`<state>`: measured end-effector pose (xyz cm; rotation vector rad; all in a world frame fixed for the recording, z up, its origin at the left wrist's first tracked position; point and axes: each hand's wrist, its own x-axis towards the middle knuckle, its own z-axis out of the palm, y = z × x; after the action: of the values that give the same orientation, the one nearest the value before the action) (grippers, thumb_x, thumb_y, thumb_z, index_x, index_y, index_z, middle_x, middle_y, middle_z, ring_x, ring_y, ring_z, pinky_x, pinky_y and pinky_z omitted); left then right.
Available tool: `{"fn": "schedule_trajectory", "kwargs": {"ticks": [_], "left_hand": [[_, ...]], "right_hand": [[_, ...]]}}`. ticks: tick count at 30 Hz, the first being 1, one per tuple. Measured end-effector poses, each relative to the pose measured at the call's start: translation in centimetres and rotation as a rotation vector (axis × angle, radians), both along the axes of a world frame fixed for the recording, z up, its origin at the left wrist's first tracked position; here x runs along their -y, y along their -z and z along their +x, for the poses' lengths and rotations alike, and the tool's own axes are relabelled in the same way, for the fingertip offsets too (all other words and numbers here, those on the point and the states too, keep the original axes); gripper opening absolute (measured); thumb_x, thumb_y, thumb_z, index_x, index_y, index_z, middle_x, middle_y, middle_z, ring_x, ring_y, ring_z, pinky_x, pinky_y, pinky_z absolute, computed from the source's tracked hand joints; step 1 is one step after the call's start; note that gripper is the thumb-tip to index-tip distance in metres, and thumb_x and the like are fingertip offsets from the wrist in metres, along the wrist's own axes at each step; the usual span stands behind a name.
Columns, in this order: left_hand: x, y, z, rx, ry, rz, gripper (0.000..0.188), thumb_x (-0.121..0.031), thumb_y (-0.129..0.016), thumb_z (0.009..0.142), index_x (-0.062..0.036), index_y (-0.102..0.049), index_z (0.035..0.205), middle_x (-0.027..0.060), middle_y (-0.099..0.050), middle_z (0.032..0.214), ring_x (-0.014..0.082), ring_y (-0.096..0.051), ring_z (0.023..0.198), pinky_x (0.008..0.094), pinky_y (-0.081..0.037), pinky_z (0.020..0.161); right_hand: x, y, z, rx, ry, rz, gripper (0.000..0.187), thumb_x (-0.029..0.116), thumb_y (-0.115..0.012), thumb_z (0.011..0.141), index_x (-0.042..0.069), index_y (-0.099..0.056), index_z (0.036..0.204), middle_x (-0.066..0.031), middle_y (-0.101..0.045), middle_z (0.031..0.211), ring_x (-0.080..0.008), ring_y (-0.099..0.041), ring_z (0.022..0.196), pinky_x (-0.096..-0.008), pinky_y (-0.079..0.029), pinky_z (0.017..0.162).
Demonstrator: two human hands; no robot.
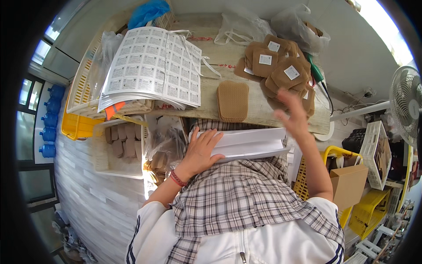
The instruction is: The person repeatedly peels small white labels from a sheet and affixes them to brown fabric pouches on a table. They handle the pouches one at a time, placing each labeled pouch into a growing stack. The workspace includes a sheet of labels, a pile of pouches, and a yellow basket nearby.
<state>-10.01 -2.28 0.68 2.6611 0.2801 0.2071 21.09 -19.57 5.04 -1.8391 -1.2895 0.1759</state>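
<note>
Across my lap lies a long white piece, a folded sheet or shallow box (250, 141); I cannot tell which. My left hand (202, 149) rests on its left end, fingers stretched out flat. Above its right end my right hand (293, 115) is raised, slightly blurred, with fingers apart and nothing visible in them. A neat stack of brown, rounded rectangular pads (233, 102) stands at the table's near edge, between the hands. Beyond my right hand is a loose heap of similar brown pads (288, 72), several bearing small white labels.
Printed white label sheets (151, 66) lie over a basket at the table's (206, 57) left. Clear plastic bags (303, 33) and a green-handled tool (314, 68) are at the back right. A white crate (100, 154) of brown pieces stands lower left; a fan (404, 101) stands right.
</note>
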Motion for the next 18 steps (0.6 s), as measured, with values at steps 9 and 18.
{"fn": "schedule_trajectory", "kwargs": {"ticks": [9, 18], "left_hand": [[0.7, -2.1, -2.8, -0.090, 0.171, -0.004, 0.054, -0.016, -0.074, 0.081, -0.0095, -0.058, 0.132, 0.0155, -0.058, 0.134, 0.0349, -0.053, 0.125, 0.0506, -0.036, 0.112], [1.0, -1.1, -0.2, -0.139, 0.176, -0.022, 0.017, -0.001, -0.068, 0.081, -0.0030, -0.068, 0.098, 0.0142, -0.069, 0.092, 0.0351, -0.065, 0.089, 0.0426, -0.052, 0.076]], "right_hand": [[5.7, 0.1, -9.5, 0.258, -0.350, -0.575, 0.088, 0.040, -0.084, 0.071, 0.010, -0.047, 0.146, -0.0183, -0.051, 0.141, -0.0356, -0.049, 0.130, -0.0461, -0.039, 0.108], [3.1, 5.0, -8.8, -0.123, -0.347, -0.655, 0.075, 0.039, -0.086, 0.069, 0.011, -0.058, 0.133, -0.0132, -0.068, 0.114, -0.0320, -0.065, 0.106, -0.0418, -0.051, 0.090]]}}
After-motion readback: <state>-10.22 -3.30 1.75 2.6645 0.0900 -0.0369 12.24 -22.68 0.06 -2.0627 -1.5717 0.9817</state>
